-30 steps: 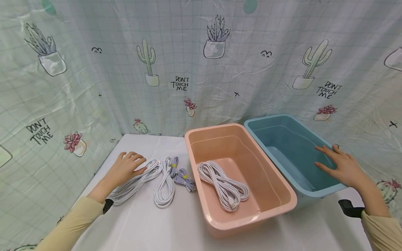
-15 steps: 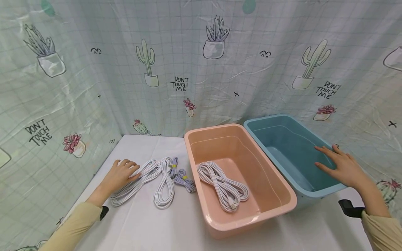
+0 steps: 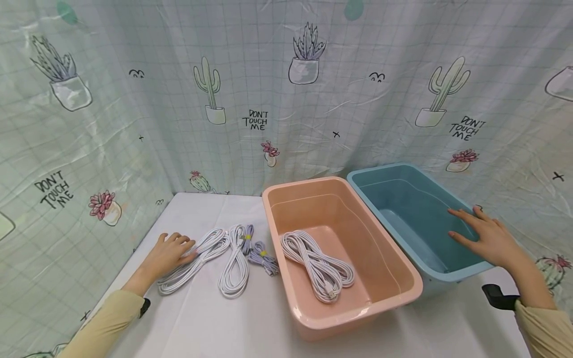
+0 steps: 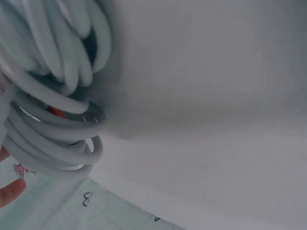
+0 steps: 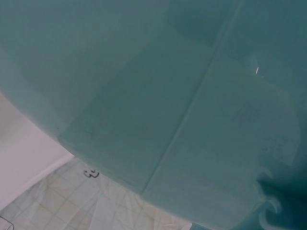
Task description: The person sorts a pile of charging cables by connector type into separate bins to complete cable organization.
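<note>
L hand is loosely bent at leftmost wht coil, contact unclear from here; R hand is spread over blue bin, far right.

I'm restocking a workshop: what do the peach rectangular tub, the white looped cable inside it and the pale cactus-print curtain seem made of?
Peach rectangular tub: probably glossy moulded plastic; the rim catches highlights.
White looped cable: likely smooth, satin plastic or rubber sheathing; strands curve evenly.
Pale cactus-print curtain: perhaps thin, faintly shiny plastic or coated fabric; creases catch light.
</note>
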A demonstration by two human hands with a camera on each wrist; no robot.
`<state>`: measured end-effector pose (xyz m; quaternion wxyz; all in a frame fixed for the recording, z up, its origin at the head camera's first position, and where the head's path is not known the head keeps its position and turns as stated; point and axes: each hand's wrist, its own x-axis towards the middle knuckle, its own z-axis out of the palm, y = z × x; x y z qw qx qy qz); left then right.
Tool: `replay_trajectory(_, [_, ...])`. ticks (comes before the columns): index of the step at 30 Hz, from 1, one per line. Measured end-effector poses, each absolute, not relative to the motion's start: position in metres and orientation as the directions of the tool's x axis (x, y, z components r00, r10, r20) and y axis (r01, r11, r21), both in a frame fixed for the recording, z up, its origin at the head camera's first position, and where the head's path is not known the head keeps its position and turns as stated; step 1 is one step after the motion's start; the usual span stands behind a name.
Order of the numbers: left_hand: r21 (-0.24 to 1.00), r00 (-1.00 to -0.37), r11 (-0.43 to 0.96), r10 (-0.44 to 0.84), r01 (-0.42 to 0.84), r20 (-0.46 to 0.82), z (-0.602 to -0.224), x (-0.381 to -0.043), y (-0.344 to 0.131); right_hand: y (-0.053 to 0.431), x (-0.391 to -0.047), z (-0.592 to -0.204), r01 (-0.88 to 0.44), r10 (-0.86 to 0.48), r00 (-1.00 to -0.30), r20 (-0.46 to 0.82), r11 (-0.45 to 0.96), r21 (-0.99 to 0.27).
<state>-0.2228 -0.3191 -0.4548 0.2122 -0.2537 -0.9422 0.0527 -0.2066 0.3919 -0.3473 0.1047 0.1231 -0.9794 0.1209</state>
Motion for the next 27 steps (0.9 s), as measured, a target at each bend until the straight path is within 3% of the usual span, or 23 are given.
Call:
replay_trajectory(14, [-0.229,-0.811,0.866,0.497,0.444,0.309,-0.4617,-0.2246,-0.3210,0.3912,-0.2052,-0.3473,-0.270,-0.216,-0.943,0.252,0.941,-0.205])
replay_trajectory(27, [-0.162,-0.863,0.895,0.445,0.416,0.240,-0.4592,-0.2215,-0.3219,0.3906,-0.2051,-0.3445,-0.262,-0.215,-0.950,0.228,0.944,-0.201])
